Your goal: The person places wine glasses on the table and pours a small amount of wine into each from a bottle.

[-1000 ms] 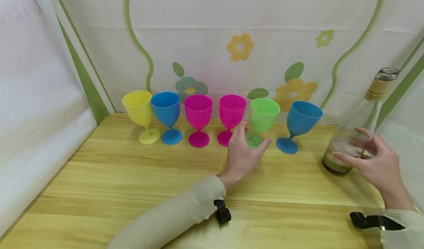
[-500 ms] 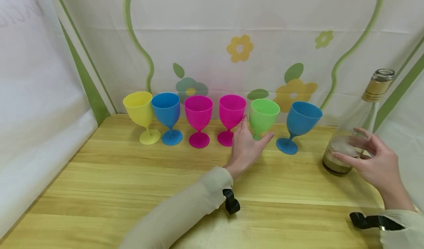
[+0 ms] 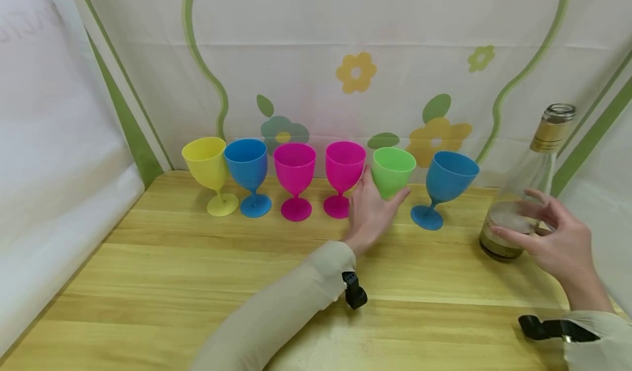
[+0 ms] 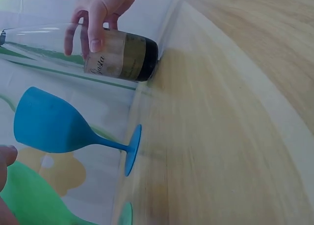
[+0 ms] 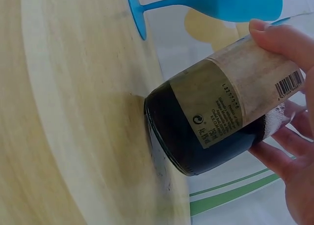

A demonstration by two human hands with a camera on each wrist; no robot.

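Head view showed the left hand (image 3: 371, 212) at the green goblet (image 3: 392, 172), thumb on the side nearest the pink goblet (image 3: 344, 174) and fingers spread round the far side of the bowl. The hand looked half open, cupping the lower bowl and not yet clamped — whether the pads truly pressed the plastic, I could not tell from there. The goblet's stem and foot were hidden behind the palm, so I could not say if it stood on the wooden table (image 3: 197, 272) or had left it. The goblet sat fifth in the row, between the pink one and the blue goblet (image 3: 446, 181).

The right hand (image 3: 553, 239) held its fingers loosely curved round the lower body of the glass bottle (image 3: 523, 195) — the right wrist view showed fingertips (image 5: 274, 36) lying on the label. The bottle stood upright near the table's right edge, open at the neck, a little dark liquid in the bottom.

My judgement on doing this well: close the left grip low on the bowl, near the stem, and lift straight up, since the neighbours stand just beside it and light plastic tips easily. Keep the bottle steady and upright meanwhile.
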